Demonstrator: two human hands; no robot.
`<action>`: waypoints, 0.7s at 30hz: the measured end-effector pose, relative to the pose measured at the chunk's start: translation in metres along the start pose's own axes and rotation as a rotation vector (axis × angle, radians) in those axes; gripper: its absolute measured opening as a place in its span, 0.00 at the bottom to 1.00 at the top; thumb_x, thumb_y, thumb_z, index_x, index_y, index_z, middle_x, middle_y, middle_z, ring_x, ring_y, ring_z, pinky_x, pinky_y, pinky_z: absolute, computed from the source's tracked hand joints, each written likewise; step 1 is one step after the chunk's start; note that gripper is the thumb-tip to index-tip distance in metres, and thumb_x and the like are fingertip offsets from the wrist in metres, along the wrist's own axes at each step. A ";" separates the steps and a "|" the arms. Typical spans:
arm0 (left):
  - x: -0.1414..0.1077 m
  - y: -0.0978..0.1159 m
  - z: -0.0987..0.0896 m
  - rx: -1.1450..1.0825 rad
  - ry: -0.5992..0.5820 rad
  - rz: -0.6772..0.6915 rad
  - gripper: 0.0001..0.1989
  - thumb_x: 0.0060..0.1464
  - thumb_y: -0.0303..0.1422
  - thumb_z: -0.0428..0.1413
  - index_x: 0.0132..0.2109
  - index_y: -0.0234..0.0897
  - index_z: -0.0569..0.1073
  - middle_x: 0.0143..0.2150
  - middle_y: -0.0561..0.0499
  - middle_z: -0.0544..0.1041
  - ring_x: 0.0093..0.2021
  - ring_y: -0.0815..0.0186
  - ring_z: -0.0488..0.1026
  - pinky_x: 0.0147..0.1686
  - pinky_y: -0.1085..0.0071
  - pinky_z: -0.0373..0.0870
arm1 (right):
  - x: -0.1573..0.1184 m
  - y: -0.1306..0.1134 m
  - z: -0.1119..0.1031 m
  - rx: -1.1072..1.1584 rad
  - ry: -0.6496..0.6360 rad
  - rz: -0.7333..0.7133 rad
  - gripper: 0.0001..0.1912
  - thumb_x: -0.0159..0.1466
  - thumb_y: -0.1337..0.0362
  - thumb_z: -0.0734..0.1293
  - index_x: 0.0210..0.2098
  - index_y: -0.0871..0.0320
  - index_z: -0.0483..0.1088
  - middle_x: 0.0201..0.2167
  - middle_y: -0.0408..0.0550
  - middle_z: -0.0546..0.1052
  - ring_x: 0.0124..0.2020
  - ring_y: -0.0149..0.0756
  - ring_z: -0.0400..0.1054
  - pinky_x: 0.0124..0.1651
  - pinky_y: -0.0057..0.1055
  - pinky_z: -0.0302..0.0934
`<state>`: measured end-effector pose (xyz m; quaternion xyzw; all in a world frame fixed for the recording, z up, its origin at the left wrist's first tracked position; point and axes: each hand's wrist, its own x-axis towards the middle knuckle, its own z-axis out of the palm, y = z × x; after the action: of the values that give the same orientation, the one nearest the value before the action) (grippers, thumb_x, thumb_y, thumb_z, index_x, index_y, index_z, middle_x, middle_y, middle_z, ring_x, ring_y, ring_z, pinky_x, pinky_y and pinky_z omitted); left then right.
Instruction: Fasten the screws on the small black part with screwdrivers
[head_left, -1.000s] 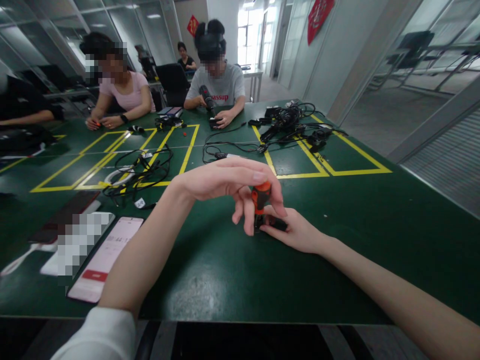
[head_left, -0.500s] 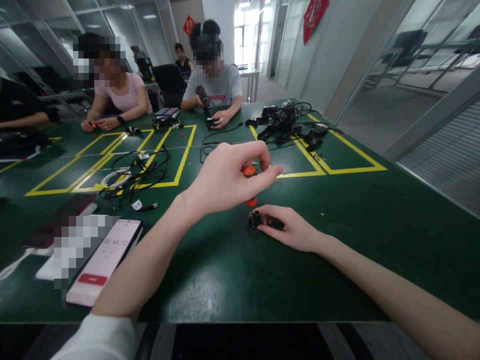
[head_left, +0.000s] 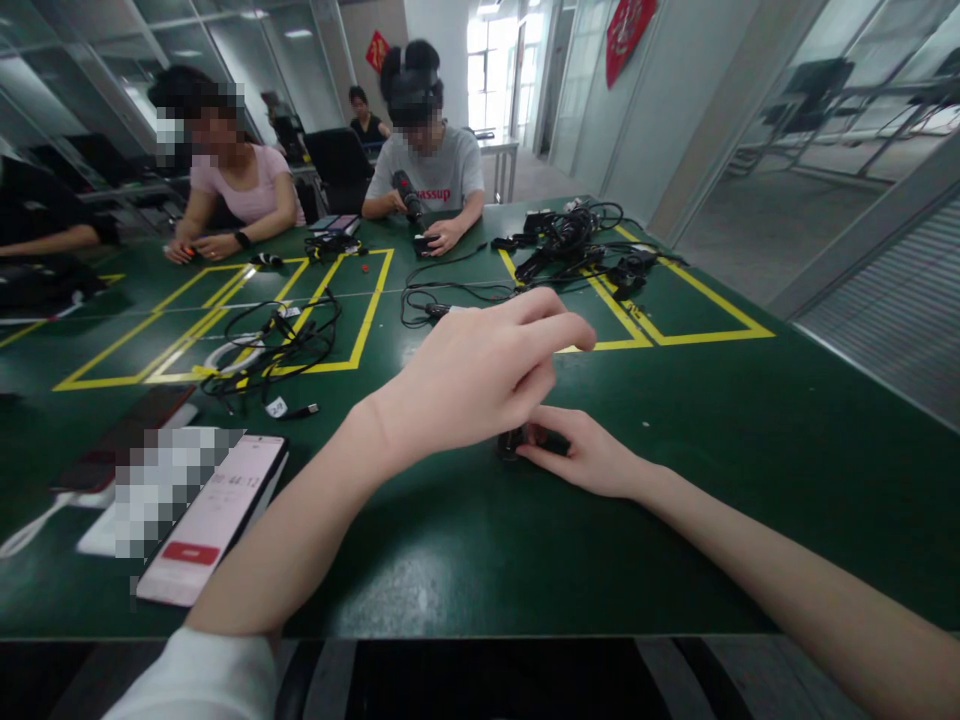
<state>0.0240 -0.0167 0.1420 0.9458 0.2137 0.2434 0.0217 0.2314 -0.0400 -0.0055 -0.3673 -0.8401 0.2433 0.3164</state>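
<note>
My left hand [head_left: 495,365] is above the small black part, palm down, with its fingers curled and the forefinger reaching out to the right. The orange-and-black screwdriver it was turning is now hidden behind the hand, so the grip itself does not show. Below it, my right hand [head_left: 581,450] pinches the small black part [head_left: 511,443] between thumb and fingers and steadies it on the green table [head_left: 420,560]. The left hand covers the top of this part.
Left of my forearm lie a lit phone [head_left: 214,520], a second phone [head_left: 124,440] and a white cable. Tangled black cables [head_left: 281,340] lie inside yellow tape outlines, with a larger heap [head_left: 566,240] at the back right. Across the table a person [head_left: 427,170] handles a black tool; others sit to the left.
My left hand has turned over and shifted slightly right and down, covering the screwdriver that showed between its fingers before. My right hand stays put on the black part.
</note>
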 end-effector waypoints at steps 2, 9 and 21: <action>0.000 0.000 0.003 0.052 0.016 -0.016 0.18 0.66 0.26 0.44 0.53 0.38 0.76 0.50 0.47 0.80 0.43 0.64 0.78 0.40 0.70 0.71 | 0.000 0.000 0.000 0.002 0.001 -0.003 0.11 0.70 0.62 0.67 0.51 0.57 0.75 0.38 0.49 0.82 0.34 0.38 0.75 0.41 0.34 0.71; -0.002 0.002 -0.003 0.042 -0.090 0.021 0.21 0.57 0.24 0.51 0.56 0.40 0.75 0.50 0.48 0.78 0.42 0.65 0.77 0.36 0.72 0.69 | 0.000 0.001 0.002 0.016 0.028 -0.001 0.10 0.71 0.59 0.66 0.46 0.56 0.75 0.34 0.48 0.81 0.33 0.40 0.74 0.37 0.34 0.69; -0.002 0.001 -0.005 0.022 -0.136 0.046 0.21 0.59 0.23 0.50 0.58 0.39 0.74 0.51 0.46 0.76 0.44 0.65 0.76 0.39 0.71 0.70 | 0.000 0.000 0.000 0.002 0.013 0.002 0.09 0.71 0.59 0.66 0.45 0.56 0.75 0.34 0.48 0.81 0.33 0.39 0.75 0.36 0.34 0.69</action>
<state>0.0207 -0.0191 0.1457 0.9650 0.1927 0.1765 0.0203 0.2315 -0.0405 -0.0053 -0.3693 -0.8374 0.2421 0.3221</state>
